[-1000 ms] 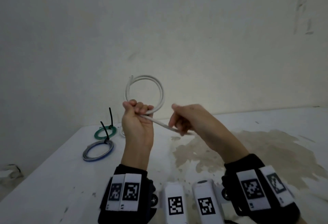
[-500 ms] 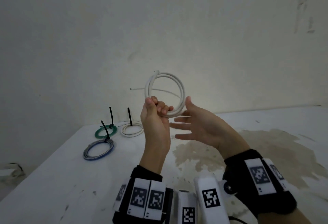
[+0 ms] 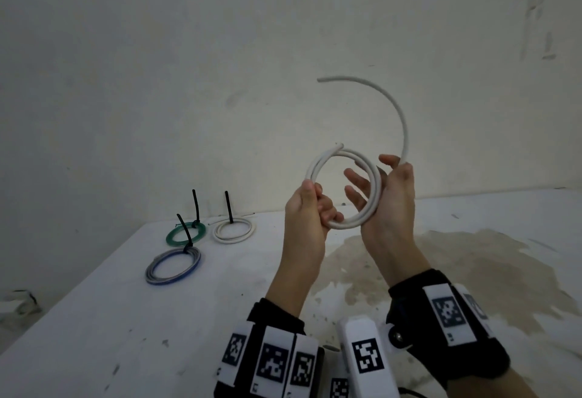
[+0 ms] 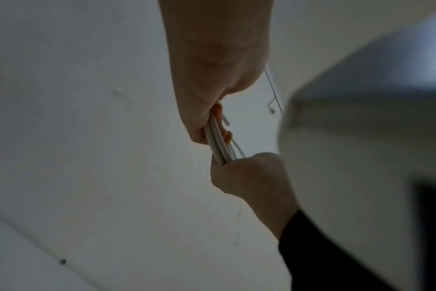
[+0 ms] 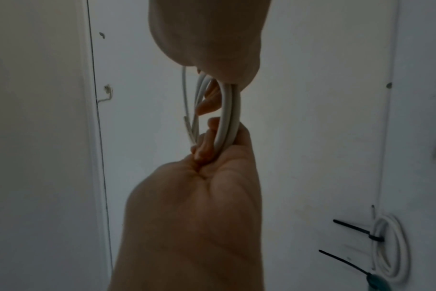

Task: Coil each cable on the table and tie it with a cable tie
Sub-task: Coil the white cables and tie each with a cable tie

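Note:
I hold a white cable coil (image 3: 324, 160) up in the air in front of the wall. My left hand (image 3: 318, 205) grips the coil's lower left, fingers curled round the strands (image 4: 219, 143). My right hand (image 3: 367, 171) is spread against the coil's right side, fingers straight behind the loops and thumb up. The cable's loose tail (image 3: 400, 114) arcs up and to the left from beside the right thumb. In the right wrist view the loops (image 5: 228, 110) run from under my right palm down into the left hand (image 5: 212, 149).
Three coils tied with black cable ties lie at the table's far left: a green one (image 3: 185, 235), a white one (image 3: 233, 230) and a blue-grey one (image 3: 173, 267). The white table (image 3: 126, 319) has a brownish stain (image 3: 472, 259) on its right half. A wall stands close behind.
The right hand let go of the tail it pinched and spread open against the coil. Both hands moved right with the coil, and the tail now arcs high above the right hand.

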